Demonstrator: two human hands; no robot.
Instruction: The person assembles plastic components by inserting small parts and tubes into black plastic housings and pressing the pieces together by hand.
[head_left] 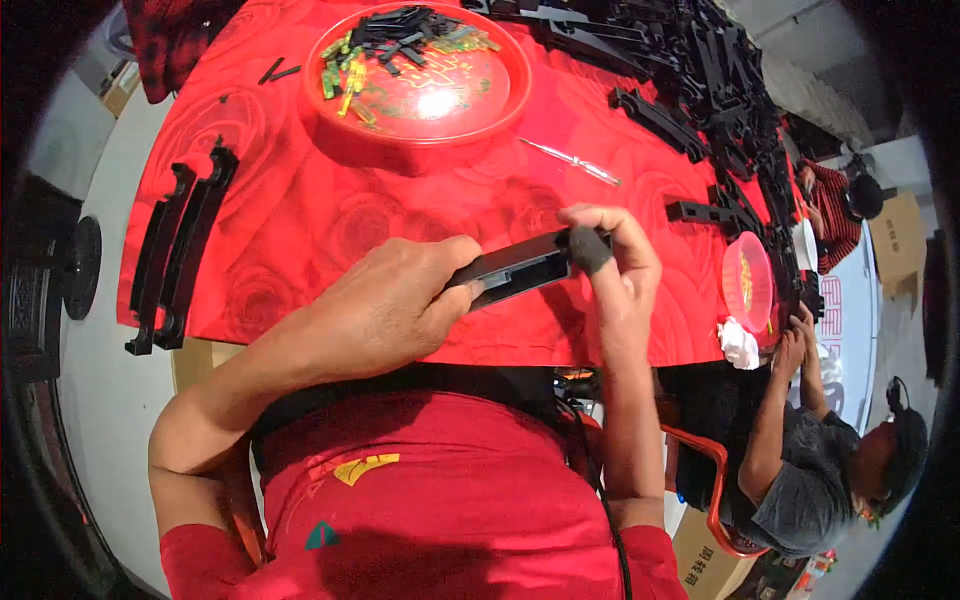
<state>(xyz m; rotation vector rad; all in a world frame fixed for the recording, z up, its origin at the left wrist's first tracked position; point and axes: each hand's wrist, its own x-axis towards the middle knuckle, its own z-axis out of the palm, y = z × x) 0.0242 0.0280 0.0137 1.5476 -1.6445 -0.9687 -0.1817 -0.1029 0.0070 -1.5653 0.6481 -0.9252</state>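
We see the black plastic housing (515, 262) held above the near edge of the desk (280, 260), in front of the wearer's body and bridging the two hands. Its long axis runs crosswise, rising from lower left to upper right, so that each hand has one end: the left hand (395, 300) lies to the left of the piece, the right hand (625, 285) to its right, and neither is clearly nearer. The left hand is closed, pinching the left end between thumb and bent fingers; the right hand pinches the opposite end, its dark-tipped thumb (592, 250) set beside the slot's right end and its forefinger curled over behind. We cannot tell whether the dark tip is a cover or a stain. The housing itself is long, narrow and straight-sided, matt black, with a rectangular recess along the face turned toward us; a greyish part shows inside the recess toward the left, its nature too small to make out. Beyond the hands we note a round red tray (420, 142) bearing yellow-green strips (352, 80) and small black pieces (395, 30), a slim clear-handled tool (572, 162) to its right, and two long black brackets (185, 245) at far left.
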